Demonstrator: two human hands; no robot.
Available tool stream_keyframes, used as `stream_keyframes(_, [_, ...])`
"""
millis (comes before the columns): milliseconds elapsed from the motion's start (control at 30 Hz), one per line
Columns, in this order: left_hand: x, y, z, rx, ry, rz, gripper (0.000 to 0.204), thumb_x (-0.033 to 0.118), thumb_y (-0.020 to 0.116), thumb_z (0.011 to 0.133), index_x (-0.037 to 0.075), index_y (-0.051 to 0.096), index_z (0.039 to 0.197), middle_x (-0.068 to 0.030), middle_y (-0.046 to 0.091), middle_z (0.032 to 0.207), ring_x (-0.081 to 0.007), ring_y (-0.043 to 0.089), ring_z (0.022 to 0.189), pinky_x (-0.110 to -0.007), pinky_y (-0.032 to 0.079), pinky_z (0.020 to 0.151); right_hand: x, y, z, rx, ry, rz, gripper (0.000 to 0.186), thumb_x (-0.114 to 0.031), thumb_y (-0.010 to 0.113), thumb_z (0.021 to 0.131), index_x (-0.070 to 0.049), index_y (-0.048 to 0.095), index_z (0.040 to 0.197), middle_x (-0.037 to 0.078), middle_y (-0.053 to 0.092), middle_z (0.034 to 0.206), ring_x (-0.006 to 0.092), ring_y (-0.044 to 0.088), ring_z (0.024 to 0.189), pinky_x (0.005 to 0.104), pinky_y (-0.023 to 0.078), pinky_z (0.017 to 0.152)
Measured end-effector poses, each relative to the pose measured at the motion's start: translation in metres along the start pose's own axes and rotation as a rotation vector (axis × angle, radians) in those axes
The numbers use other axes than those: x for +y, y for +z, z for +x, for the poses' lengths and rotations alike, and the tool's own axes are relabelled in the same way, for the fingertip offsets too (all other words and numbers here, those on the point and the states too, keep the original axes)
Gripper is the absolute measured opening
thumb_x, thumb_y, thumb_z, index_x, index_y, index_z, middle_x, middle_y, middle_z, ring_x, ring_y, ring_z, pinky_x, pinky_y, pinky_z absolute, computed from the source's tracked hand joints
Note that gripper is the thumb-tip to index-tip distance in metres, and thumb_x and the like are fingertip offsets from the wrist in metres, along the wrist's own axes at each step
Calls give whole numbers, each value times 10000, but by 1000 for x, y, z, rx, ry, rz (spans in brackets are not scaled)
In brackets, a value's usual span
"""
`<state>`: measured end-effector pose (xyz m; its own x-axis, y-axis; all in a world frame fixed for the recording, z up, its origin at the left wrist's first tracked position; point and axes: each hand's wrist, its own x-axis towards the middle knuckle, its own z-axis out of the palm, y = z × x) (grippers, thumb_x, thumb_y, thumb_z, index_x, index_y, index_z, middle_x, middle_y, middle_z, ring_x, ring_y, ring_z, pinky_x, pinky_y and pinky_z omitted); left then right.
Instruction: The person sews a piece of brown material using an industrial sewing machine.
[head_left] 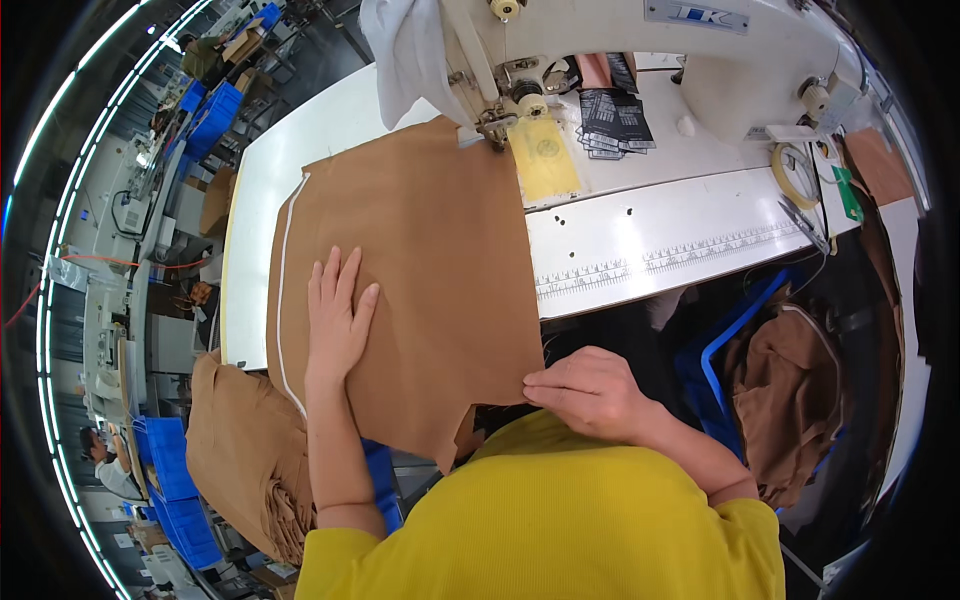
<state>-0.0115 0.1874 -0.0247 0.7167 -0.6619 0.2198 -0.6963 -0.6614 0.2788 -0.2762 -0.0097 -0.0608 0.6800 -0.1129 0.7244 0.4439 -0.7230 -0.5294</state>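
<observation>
A large brown fabric panel [440, 250] lies over the white sewing table, its far edge reaching the needle area of a sewing machine [515, 105]. A white strip [287, 260] runs along its left side. My left hand [340, 310] rests flat on the panel left of its middle, fingers stretched out. My right hand [590, 390] pinches the panel's near right edge, beyond the table's front edge. The panel's near corner hangs down in front of me.
More brown fabric pieces [245, 450] are stacked at the left. A blue-edged bin [715, 350] at the right contains brown fabric [790, 400]. Dark labels [612, 120], a tape roll [793, 176] and snips [803, 222] lie on the table. A ruler scale [660, 258] runs along the front.
</observation>
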Motion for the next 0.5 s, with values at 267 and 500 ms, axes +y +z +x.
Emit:
stream_keyframes(267, [83,-16,-3,-198,462,-220,596,342,619,900,105,458,1423,-139,383,1500,-390,281,1408,-479,215,1157,1,1,-4,-38,59,-32,120,-45,703,736,-40,708,857,59,707,893,180,665,739,300,503,626])
stream_keyframes(500, [99,11,18,-81,541,-78,297,270,685,846,62,602,1042,-110,572,1199,-331,531,1131,-453,406,966,-1,-12,5,-91,5,-19,170,-39,687,700,-26,705,869,67,694,936,189,654,800,302,500,650])
